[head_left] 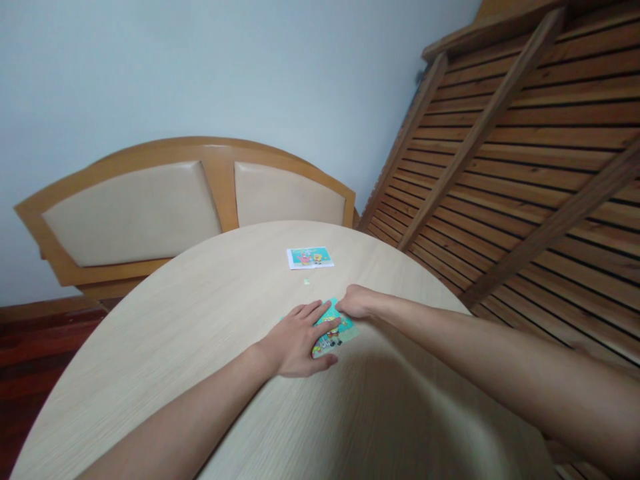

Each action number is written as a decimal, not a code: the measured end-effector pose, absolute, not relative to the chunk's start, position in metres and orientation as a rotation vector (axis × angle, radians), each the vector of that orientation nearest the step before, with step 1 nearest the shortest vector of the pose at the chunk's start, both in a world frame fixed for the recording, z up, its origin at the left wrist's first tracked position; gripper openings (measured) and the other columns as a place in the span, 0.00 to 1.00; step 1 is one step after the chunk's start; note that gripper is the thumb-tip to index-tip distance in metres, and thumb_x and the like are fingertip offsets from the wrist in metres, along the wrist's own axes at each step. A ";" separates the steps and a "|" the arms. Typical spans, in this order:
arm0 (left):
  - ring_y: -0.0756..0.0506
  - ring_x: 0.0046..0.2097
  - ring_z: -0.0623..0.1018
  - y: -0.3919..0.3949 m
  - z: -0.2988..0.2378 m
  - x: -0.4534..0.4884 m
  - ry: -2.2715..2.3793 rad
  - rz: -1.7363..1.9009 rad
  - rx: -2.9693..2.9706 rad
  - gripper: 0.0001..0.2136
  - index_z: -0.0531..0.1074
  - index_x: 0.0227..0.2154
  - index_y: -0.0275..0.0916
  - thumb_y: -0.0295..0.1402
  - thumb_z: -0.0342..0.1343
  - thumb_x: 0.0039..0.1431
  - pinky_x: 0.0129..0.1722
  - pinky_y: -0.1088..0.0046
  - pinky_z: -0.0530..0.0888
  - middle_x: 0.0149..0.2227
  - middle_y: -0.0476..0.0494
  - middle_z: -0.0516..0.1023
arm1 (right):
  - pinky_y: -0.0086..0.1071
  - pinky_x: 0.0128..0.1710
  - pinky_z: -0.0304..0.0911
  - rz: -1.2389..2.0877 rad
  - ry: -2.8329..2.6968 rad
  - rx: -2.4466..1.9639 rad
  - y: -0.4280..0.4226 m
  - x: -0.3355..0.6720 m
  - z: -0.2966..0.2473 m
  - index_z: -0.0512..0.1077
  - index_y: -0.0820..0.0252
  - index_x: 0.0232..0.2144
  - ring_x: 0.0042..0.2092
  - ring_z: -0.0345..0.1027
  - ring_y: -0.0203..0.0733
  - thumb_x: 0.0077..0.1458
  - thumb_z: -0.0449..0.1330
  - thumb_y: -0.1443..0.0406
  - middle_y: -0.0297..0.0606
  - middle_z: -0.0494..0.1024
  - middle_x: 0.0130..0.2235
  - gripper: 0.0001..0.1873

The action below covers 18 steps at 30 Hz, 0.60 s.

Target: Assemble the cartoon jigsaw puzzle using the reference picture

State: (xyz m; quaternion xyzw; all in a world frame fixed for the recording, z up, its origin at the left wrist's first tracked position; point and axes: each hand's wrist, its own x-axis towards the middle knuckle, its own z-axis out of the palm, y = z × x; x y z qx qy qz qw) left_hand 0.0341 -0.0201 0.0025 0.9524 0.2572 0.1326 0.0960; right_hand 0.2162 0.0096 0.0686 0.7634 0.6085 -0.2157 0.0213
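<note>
A turquoise cartoon picture [336, 333] with a yellow square figure lies flat on the round table [240, 280]. My left hand [297, 340] rests palm down over its left part, fingers spread, hiding that side. At the picture's upper right edge is my right hand [354, 302], its fingers curled and tips down against the edge. Whether anything is pinched in them is hidden. Just beyond the hands lies a small pale green piece [307, 281], too small to make out clearly.
Farther back on the table lies a white-edged sheet or booklet [310, 258] with a pink and a yellow cartoon figure. A padded wooden headboard [227, 187] stands against the wall behind the table. Wooden slats [500, 160] lean along the right side.
</note>
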 end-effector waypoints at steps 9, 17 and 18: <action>0.29 0.68 0.59 -0.020 0.004 0.034 0.740 0.385 2.829 0.34 0.61 0.66 0.46 0.49 0.59 0.59 0.65 0.47 0.58 0.71 0.38 0.52 | 0.25 0.21 0.53 -0.842 1.856 2.397 0.010 0.219 0.070 0.79 0.69 0.28 0.25 0.67 0.35 0.48 0.66 0.66 0.35 0.73 0.21 0.08; 0.28 0.68 0.60 -0.021 0.007 0.035 0.751 0.386 2.826 0.34 0.62 0.65 0.46 0.49 0.60 0.58 0.65 0.47 0.59 0.71 0.38 0.54 | 0.24 0.23 0.55 -1.042 1.891 2.479 0.013 0.223 0.057 0.77 0.64 0.23 0.26 0.68 0.35 0.41 0.69 0.68 0.32 0.72 0.18 0.05; 0.28 0.68 0.60 -0.021 0.006 0.035 0.747 0.386 2.823 0.34 0.62 0.65 0.47 0.49 0.60 0.58 0.65 0.47 0.59 0.71 0.39 0.53 | 0.24 0.23 0.55 -1.074 1.884 2.489 0.013 0.224 0.056 0.76 0.64 0.22 0.25 0.67 0.35 0.40 0.69 0.68 0.32 0.71 0.17 0.05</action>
